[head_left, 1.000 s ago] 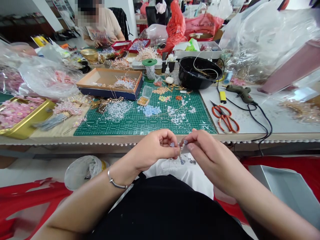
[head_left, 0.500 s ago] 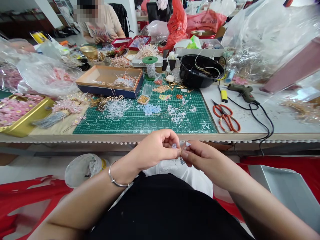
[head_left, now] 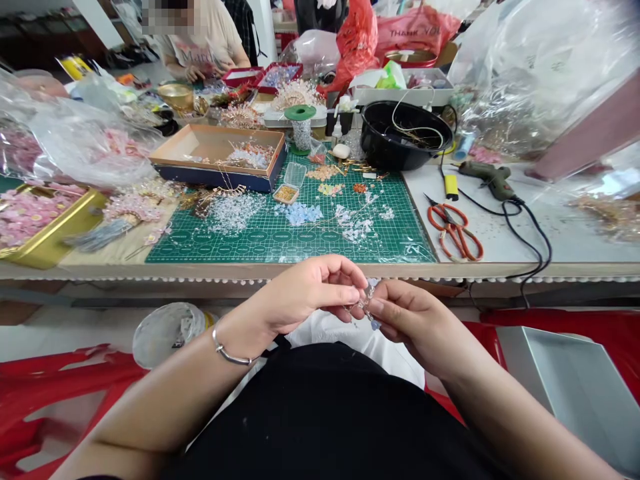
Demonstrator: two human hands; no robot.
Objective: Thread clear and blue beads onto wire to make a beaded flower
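My left hand [head_left: 313, 293] and my right hand [head_left: 413, 320] meet just below the table's front edge, over my lap. Both pinch a small beaded wire piece [head_left: 367, 303] with clear and pale blue beads, fingertips nearly touching. A silver bangle [head_left: 227, 350] circles my left wrist. On the table ahead lies a green cutting mat [head_left: 295, 230] strewn with little heaps of clear, blue and orange beads.
Orange scissors [head_left: 455, 230] and a glue gun [head_left: 490, 179] with a black cord lie right of the mat. A black bowl [head_left: 405, 137], a brown box [head_left: 220, 157], a green-capped wire spool [head_left: 300, 130] and plastic bags crowd the back. A person sits at the far left.
My right hand has dropped lower and turned, closing in under the left fingertips. The bead piece has stayed pinched between both hands. The view has tipped slightly.
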